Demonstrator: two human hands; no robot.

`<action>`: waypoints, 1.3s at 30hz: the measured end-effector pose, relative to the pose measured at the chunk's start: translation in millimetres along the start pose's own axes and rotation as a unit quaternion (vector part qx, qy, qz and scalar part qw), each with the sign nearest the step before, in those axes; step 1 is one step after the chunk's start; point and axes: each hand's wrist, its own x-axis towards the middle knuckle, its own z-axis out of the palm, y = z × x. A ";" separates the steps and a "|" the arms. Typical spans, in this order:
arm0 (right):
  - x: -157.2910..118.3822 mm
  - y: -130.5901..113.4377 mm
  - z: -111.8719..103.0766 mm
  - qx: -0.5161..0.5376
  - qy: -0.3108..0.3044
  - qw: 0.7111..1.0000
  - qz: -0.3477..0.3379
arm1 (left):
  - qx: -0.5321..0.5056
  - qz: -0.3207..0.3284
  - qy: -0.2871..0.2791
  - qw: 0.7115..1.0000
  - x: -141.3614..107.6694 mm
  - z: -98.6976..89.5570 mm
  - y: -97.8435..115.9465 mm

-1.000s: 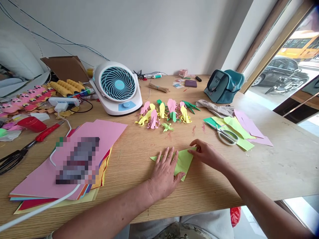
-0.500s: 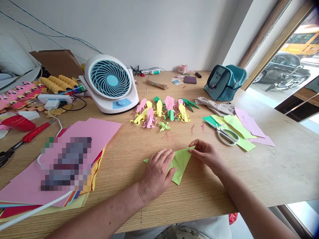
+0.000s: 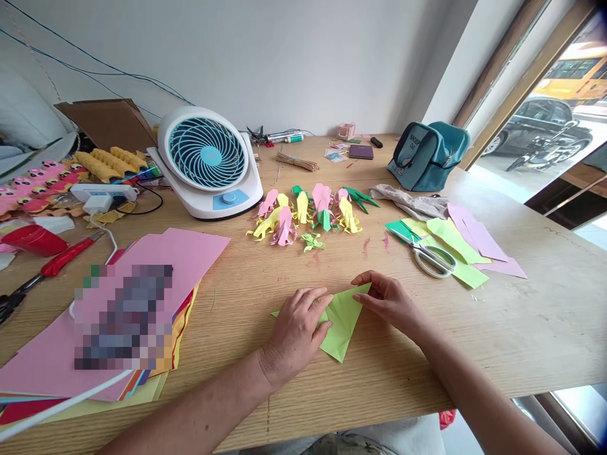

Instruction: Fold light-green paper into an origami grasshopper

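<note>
A creased sheet of light green paper (image 3: 342,325) lies on the wooden table in front of me, folded to a pointed shape. My left hand (image 3: 300,328) rests flat over its left part, fingers stretched out, hiding much of it; one thin tip pokes out at the left. The upper right corner is pinched between thumb and fingers of my right hand (image 3: 386,299). Beyond my hands stands a group of folded paper figures in pink, yellow and green, among them a small light green figure (image 3: 313,242) at the front.
White-handled scissors (image 3: 434,260) lie on green and pink paper pieces at the right. A stack of coloured paper (image 3: 199,249) is at the left, beside red-handled scissors (image 3: 66,256). Behind are a white fan (image 3: 208,158), a bundle of sticks (image 3: 298,162) and a teal bag (image 3: 422,158).
The fingers of my right hand have shifted slightly left over the paper's corner. The paper's lower point sits a little lower and farther right. My left hand stays nearly in place.
</note>
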 end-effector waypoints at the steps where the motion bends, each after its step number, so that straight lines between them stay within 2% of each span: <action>1: 0.2 -0.2 0.0 0.004 0.006 1.000 -0.001 | -0.010 -0.001 0.006 1.000 0.8 -0.9 -0.6; 9: 4.6 12.7 -5.5 0.022 0.036 0.999 -0.016 | -0.077 -0.001 0.101 0.992 14.1 -14.1 -17.8; 10: 5.0 13.8 -6.0 0.033 0.034 0.999 -0.015 | -0.080 0.001 0.100 0.992 15.5 -14.9 -19.9; 15: 4.3 9.0 -5.0 0.085 0.039 0.996 -0.012 | -0.080 0.040 0.052 0.995 15.8 -14.1 -23.2; 21: 2.9 -1.9 -2.7 0.091 0.052 0.994 0.018 | -0.028 0.105 -0.015 0.994 12.0 -12.1 -22.3; 25: 4.2 1.7 -2.4 0.088 0.050 0.994 0.031 | 0.010 0.130 -0.026 0.991 11.6 -13.6 -21.7; 29: 5.7 10.6 -2.4 0.031 0.060 0.998 0.020 | 0.022 0.126 -0.021 0.992 11.0 -15.1 -21.6; 33: 6.6 15.6 -2.0 -0.051 0.093 0.994 0.002 | 0.026 0.110 -0.040 0.993 12.1 -17.4 -23.1; 39: 5.7 13.0 -1.3 -0.078 0.096 0.992 -0.009 | 0.077 0.107 -0.057 0.990 17.4 -17.6 -28.1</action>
